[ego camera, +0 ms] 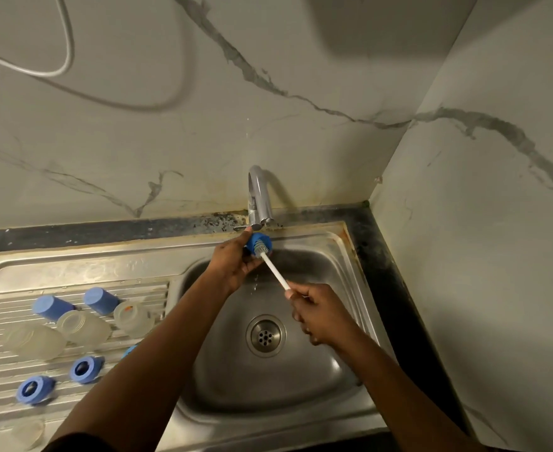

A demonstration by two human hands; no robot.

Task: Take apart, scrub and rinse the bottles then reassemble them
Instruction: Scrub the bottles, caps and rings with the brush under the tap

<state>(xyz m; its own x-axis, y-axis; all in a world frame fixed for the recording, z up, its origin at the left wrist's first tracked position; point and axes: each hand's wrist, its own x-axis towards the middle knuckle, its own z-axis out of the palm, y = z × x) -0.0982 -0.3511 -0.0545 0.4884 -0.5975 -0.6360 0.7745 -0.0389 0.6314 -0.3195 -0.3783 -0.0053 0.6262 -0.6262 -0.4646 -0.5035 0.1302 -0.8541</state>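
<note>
My left hand (236, 262) holds a blue bottle cap (259, 243) just under the tap spout (259, 197), above the sink basin (317, 262). My right hand (317, 314) grips the white handle of a small bottle brush (275, 267), whose bristle head is pushed into the cap. On the draining board (73, 265) at the left lie clear bottle bodies (84, 327), (34, 340), (131, 316), two blue caps (51, 306), (100, 300) and blue collar rings (86, 369), (35, 389).
The sink drain (266, 336) sits in the middle of the basin. A marble-patterned wall rises behind the tap and at the right. A white cable (66, 44) hangs on the wall at upper left. A dark counter strip (386, 272) borders the sink's right side.
</note>
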